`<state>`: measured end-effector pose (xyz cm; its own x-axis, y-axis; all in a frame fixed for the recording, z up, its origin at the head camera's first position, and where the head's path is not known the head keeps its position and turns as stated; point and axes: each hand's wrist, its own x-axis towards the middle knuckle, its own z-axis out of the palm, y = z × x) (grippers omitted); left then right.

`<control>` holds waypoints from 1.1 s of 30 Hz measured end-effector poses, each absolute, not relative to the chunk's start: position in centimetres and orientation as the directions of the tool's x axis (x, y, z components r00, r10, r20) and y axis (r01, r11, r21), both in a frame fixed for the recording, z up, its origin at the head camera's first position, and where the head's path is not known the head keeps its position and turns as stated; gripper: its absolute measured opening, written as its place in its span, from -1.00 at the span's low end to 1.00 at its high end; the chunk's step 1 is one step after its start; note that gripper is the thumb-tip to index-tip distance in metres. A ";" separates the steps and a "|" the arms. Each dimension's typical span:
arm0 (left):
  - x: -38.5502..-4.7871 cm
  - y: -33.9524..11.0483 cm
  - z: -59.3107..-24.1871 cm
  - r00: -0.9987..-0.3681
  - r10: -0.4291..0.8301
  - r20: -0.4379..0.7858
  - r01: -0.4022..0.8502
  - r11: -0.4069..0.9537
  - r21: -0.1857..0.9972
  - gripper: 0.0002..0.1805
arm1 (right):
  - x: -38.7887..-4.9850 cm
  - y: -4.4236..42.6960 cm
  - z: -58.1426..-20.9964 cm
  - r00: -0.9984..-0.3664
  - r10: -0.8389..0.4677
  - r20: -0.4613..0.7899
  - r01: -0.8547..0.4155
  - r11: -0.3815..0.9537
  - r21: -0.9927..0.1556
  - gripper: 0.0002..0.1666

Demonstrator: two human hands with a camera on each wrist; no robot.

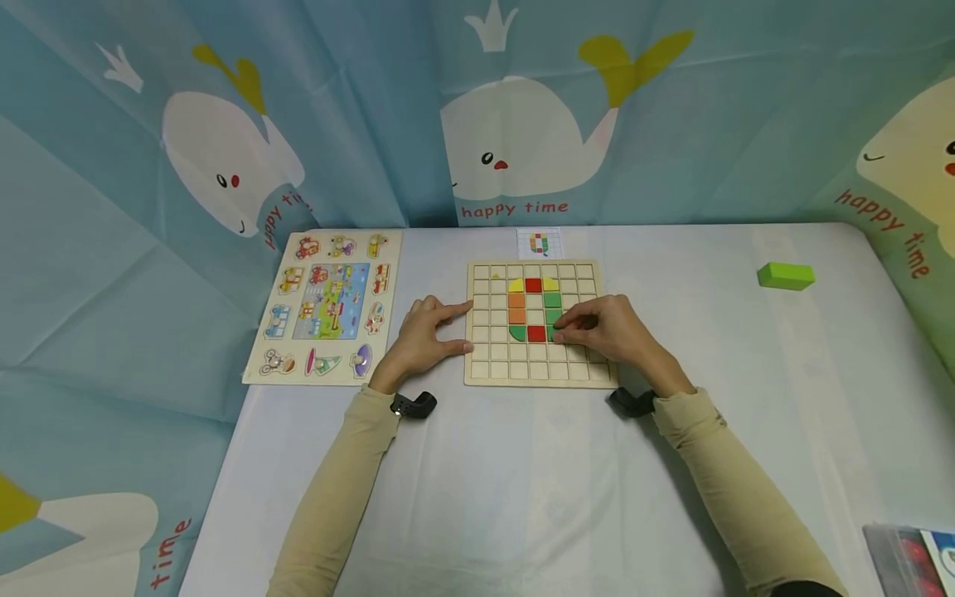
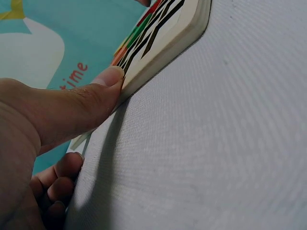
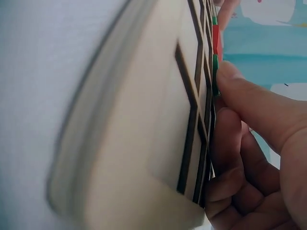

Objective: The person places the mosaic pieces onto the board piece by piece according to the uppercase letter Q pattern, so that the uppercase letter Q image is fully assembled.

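A wooden grid board [image 1: 492, 369] lies flat on the table, with colored tiles set in its squares in a ring: a red tile [image 1: 533, 285] at the top, orange tiles [image 1: 517, 308] at left, green tiles [image 1: 553, 300] at right. My left hand [image 1: 424, 336] rests thumb and index finger, spread apart, against the board's left edge; in the left wrist view the thumb [image 2: 103, 86] touches its rim. At the ring's lower right corner, my right hand [image 1: 608, 327] pinches a green tile [image 3: 215, 72] low over the grid. Its fingers partly hide that tile.
Behind the board lies a small pattern card [image 1: 540, 243]. A vehicle peg puzzle [image 1: 321, 307] sits to the left, close to the left forearm. A green block [image 1: 787, 276] stands far right, and a clear box [image 1: 891, 555] is at the near right corner. Whale-print curtains surround the table.
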<state>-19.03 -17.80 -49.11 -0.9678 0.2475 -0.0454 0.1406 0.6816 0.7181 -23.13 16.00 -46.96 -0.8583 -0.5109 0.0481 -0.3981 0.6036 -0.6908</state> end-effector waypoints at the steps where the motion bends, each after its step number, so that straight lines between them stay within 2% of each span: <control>1: -19.0 -17.8 -49.1 -0.968 0.249 -0.045 0.141 0.681 0.719 -0.20 | -23.1 16.1 -46.9 -0.858 -0.510 0.050 -0.399 0.603 -0.691 -0.82; 8: -19.1 -17.6 -49.3 -0.965 0.255 -0.050 0.140 0.671 0.728 -0.20 | -21.9 18.7 -46.2 -0.894 -0.443 0.058 -0.351 0.616 -0.705 -0.82; 20: -19.1 -17.8 -49.4 -0.969 0.241 -0.060 0.125 0.682 0.721 -0.21 | -18.6 26.1 -44.8 -0.945 -0.325 -0.017 -0.231 0.708 -0.667 -0.79; 33: -19.1 -17.9 -49.4 -0.967 0.249 -0.046 0.141 0.679 0.721 -0.20 | -14.5 31.2 -44.5 -0.948 -0.287 -0.137 -0.148 0.781 -0.607 -0.69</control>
